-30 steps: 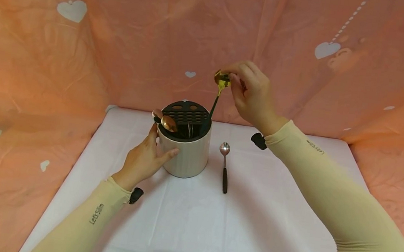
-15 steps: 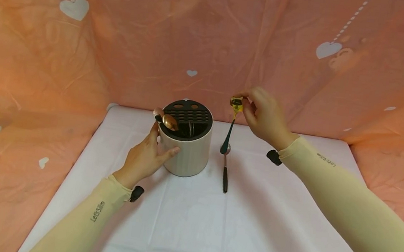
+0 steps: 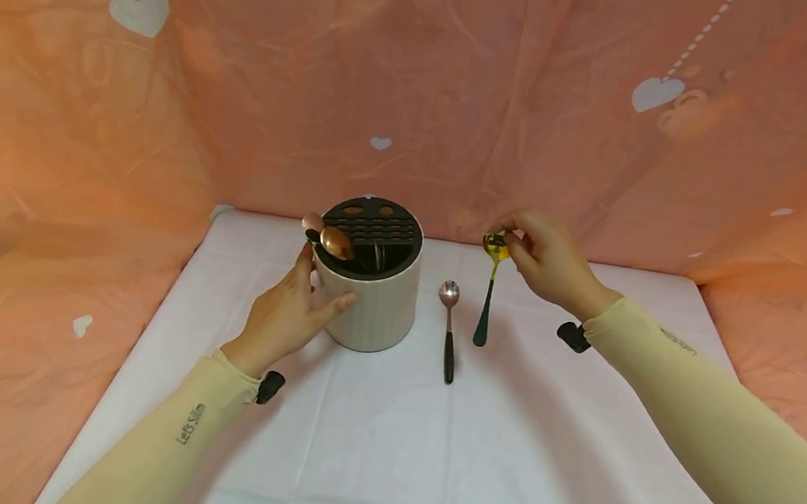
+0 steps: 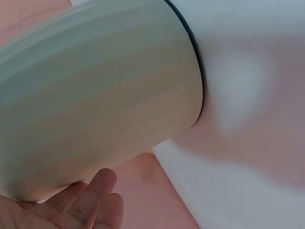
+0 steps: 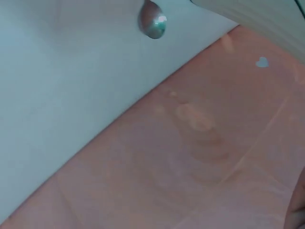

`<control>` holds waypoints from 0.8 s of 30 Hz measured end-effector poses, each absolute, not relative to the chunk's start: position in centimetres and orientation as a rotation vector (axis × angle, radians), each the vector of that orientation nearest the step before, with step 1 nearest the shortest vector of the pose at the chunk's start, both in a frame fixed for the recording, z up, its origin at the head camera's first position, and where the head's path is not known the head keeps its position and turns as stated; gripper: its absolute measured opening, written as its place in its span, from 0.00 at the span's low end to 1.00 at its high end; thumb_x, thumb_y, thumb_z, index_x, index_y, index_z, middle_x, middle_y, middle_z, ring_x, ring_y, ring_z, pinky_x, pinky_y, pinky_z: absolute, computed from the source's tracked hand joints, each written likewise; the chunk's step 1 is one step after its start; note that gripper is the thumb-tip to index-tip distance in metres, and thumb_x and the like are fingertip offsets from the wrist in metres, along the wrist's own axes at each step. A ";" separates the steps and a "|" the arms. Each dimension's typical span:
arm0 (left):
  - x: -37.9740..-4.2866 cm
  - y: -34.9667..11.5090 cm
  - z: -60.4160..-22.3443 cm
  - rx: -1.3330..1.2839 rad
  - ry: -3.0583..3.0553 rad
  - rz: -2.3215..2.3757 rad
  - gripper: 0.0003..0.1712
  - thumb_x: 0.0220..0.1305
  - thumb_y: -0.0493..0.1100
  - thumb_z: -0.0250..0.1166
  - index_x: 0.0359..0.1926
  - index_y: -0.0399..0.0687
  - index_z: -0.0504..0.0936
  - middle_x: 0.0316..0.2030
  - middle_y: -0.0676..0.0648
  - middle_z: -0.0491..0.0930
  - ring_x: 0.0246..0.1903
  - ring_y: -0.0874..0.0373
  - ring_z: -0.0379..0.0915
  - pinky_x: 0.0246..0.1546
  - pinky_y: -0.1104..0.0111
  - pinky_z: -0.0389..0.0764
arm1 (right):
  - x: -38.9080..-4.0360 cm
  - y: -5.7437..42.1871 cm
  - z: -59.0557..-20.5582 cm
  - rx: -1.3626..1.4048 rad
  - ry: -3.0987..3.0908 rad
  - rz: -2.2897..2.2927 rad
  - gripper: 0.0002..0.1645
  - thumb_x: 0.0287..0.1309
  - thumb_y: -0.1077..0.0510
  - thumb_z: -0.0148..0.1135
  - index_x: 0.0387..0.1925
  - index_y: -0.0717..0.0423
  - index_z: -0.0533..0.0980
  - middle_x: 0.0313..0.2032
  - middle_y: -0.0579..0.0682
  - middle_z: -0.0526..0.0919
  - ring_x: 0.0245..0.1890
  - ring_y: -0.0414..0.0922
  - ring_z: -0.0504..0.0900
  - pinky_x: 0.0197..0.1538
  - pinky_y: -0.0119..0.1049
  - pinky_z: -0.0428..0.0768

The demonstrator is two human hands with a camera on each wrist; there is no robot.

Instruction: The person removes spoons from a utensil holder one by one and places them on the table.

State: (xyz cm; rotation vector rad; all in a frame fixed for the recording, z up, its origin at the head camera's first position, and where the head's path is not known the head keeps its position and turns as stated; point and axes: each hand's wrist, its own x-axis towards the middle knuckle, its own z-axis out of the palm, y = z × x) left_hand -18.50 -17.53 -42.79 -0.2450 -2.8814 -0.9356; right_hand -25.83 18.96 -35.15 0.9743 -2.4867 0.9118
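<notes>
- Right hand (image 3: 549,266), right of centre in the head view: thumb and fingertips pinch the gold spoon (image 3: 494,272) by its bowl, dark handle hanging toward the lower edge.
- Changed: a second ago that handle stood inside the utensil holder (image 3: 373,315); half a second ago it crossed over the silver spoon (image 3: 450,325). Now it hangs to the right of that spoon, lower in the frame, the two apart and roughly side by side.
- Whether the handle tip touches the white tabletop (image 3: 379,451): cannot tell.
- Meaning, as judged: removal of the gold spoon is done; setting down looks unfinished, as the grip is unreleased.
- Left hand (image 3: 281,321), left of centre: unmoved on the holder, thumb along the front wall, forefinger up the side, fingers fairly straight; seems to steady it.
- Copper spoon (image 3: 336,242) and pinkish spoon (image 3: 312,222) remain at the holder's left rim, untaken.
</notes>
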 end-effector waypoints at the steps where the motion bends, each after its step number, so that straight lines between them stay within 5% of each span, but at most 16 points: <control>1: -18.5 -17.5 -42.8 -0.246 -2.882 -0.937 0.63 0.62 0.76 0.57 0.80 0.54 0.31 0.66 0.36 0.69 0.52 0.40 0.77 0.43 0.43 0.76 | -25.8 19.2 -35.3 0.970 -2.505 0.920 0.15 0.66 0.71 0.55 0.46 0.55 0.82 0.40 0.48 0.83 0.23 0.41 0.72 0.29 0.35 0.71; 24: -18.5 -17.4 -42.9 -0.269 -2.871 -0.928 0.62 0.64 0.73 0.57 0.80 0.49 0.33 0.66 0.34 0.68 0.52 0.39 0.78 0.42 0.43 0.76 | -26.3 20.9 -40.0 0.852 -2.815 1.224 0.15 0.69 0.71 0.52 0.46 0.53 0.80 0.42 0.49 0.83 0.26 0.48 0.77 0.30 0.40 0.79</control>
